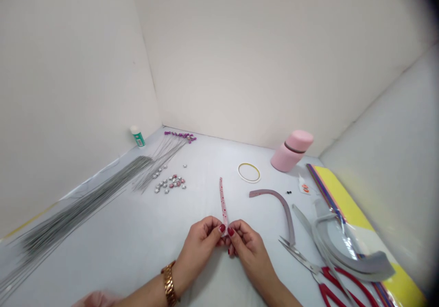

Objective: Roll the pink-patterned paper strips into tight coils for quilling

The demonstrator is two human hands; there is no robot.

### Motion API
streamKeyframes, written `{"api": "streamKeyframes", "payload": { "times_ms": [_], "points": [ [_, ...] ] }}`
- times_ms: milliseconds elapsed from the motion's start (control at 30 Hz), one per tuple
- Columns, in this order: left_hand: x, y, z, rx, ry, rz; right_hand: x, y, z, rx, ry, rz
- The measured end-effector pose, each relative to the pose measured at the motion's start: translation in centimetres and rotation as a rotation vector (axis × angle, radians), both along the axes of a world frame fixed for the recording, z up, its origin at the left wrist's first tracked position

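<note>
A narrow pink paper strip with red spots (222,199) stands out away from me at the middle of the table. Its near end is pinched between the fingertips of both hands. My left hand (205,240), with a gold watch at the wrist, holds it from the left, thumb on top. From the right, my right hand (248,247) grips the same end, thumb and fingers pressed together. The two thumbs almost meet, and the fingers partly hide the folded end of the strip.
Grey wires (85,206) and small paper stars (171,183) lie left. A tape ring (249,172), pink bottle (291,151), curved strip (284,204), red-handled scissors (312,268) and coloured paper sheets (346,197) are right. A green-white glue stick (138,137) stands at the back left.
</note>
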State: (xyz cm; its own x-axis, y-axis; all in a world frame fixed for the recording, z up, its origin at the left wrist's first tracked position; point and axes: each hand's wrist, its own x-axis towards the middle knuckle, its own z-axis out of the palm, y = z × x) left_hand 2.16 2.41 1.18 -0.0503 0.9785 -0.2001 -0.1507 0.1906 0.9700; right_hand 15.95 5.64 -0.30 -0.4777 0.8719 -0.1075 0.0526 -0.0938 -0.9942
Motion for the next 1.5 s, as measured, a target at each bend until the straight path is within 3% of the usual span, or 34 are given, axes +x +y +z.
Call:
{"api": "streamKeyframes", "payload": {
  "times_ms": [167, 600, 1033, 1267, 1367, 1500],
  "points": [
    [-0.1, 0.1, -0.1, -0.002, 0.038, -0.005, 0.1, -0.1, -0.1, 0.037, -0.022, 0.01],
    [0.0, -0.2, -0.4, 0.015, 0.219, -0.108, 0.1, 0.2, 0.2, -0.074, 0.022, -0.086],
    [0.4, 0.4, -0.8, -0.023, -0.077, -0.068, 0.2, 0.1, -0.1, -0.072, 0.037, -0.135],
    [0.3, 0.0, -0.8, -0.07, 0.217, -0.047, 0.3, 0.1, 0.0, 0.044, -0.022, -0.16],
    [0.3, -0.4, -0.4, 0.069, 0.408, -0.026, 0.3, 0.1, -0.2, 0.009, 0.005, -0.152],
    [0.3, -0.9, 0.2, 0.371, 0.64, -0.047, 0.2, 0.1, -0.1, -0.055, 0.062, -0.156]
  ]
}}
